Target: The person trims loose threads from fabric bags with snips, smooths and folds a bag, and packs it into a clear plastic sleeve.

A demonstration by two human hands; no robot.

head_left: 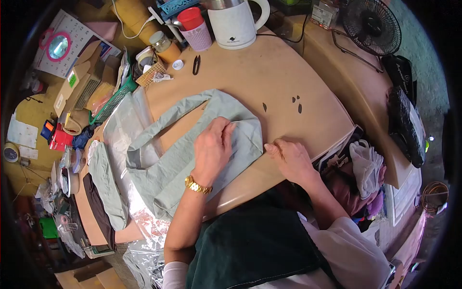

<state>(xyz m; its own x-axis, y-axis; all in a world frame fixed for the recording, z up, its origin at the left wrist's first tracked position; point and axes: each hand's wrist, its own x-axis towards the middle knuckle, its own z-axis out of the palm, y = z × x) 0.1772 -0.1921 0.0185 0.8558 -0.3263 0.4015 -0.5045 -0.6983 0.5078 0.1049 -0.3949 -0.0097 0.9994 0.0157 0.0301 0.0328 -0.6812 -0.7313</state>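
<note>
Tabletop [315, 127]: one passage, between grey-green fabric [240, 108] and right-hand edge. Far-side obstacles: white electric kettle [234, 26], pink perforated cup [198, 38]; black thread snips [196, 65], lying flat nearby.
</note>
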